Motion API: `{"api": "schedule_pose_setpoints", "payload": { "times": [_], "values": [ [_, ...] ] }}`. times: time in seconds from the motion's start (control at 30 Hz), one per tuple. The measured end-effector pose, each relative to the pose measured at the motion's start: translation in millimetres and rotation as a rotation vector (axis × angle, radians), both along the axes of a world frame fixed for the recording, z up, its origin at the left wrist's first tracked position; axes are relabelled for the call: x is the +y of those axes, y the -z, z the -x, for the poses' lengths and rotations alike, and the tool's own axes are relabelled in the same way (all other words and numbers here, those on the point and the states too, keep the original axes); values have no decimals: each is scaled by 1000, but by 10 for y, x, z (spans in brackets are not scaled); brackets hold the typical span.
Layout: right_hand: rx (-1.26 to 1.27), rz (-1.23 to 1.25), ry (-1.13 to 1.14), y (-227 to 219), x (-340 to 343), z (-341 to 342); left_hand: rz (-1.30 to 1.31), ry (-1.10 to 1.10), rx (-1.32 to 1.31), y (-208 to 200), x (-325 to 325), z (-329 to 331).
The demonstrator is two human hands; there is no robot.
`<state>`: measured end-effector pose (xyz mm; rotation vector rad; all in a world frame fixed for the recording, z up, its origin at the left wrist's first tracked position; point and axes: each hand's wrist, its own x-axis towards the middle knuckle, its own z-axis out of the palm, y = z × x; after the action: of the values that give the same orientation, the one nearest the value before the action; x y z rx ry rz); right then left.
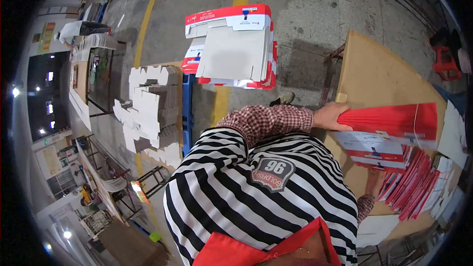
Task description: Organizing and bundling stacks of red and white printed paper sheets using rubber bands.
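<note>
On the tan table [374,74] at my right lies a bundle of flat red-and-white printed cartons [389,118], stacked tight, with a thin band round its far end. My left hand [332,116] grips the bundle's near end, fingers curled over its edge. My right hand [376,181] comes up from below against the lower side of the bundle; its fingers are hidden behind the white-and-red printed panel. Close to the right hand, more folded red-and-white cartons [411,182] stand fanned out in a row. Checked sleeves cover both forearms.
A tall pile of red-and-white cartons [234,49] stands ahead on the floor. Left of it, stacks of white cut card [148,106] lie beside a blue pallet [186,113]. Red stools [446,64] are at the far right and top. A person [81,29] bends over a bench at far left.
</note>
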<state>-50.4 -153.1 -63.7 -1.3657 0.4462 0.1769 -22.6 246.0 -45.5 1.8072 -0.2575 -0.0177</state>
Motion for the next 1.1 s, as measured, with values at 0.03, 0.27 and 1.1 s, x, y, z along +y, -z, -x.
{"api": "schedule_pose_setpoints", "payload": {
  "times": [0.03,0.27,1.1],
  "values": [
    [-15,-195,-189,47,-12,43,-6,-19,-164,-20,0,-26],
    [-55,673,-247,973,67,-253,21,42,-302,417,-39,-117],
    [-209,15,-791,-380,5126,-320,638,-908,317,-752,3759,1551]
  ]
}}
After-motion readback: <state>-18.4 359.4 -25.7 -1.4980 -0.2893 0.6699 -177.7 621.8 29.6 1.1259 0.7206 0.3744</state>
